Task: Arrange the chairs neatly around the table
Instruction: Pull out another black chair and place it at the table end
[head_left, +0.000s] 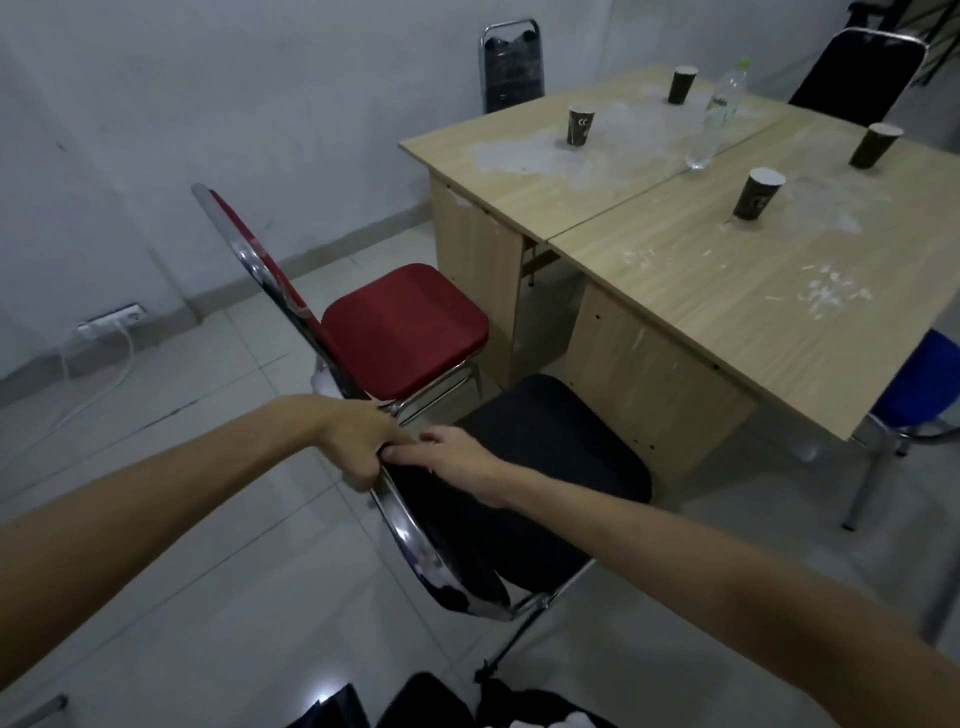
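Note:
A black chair (550, 447) with a chrome frame stands at the near side of the wooden table (675, 270), its seat facing the table. My left hand (358, 441) grips the top of its chrome backrest. My right hand (457, 457) rests on the same backrest top, fingers curled over the edge next to my left hand. A red chair (405, 322) stands to the left of the black one, seat toward the table's side panel. A blue chair (924, 384) sits at the table's right corner. Two more dark chairs (511, 67) (857, 78) stand at the far side.
Several dark paper cups (758, 195) and a clear plastic bottle (717, 114) stand on the tabletop. A wall socket with a white cable (111, 322) lies low on the left wall. Pale tiled floor (208, 571) spreads to the left and behind the chairs.

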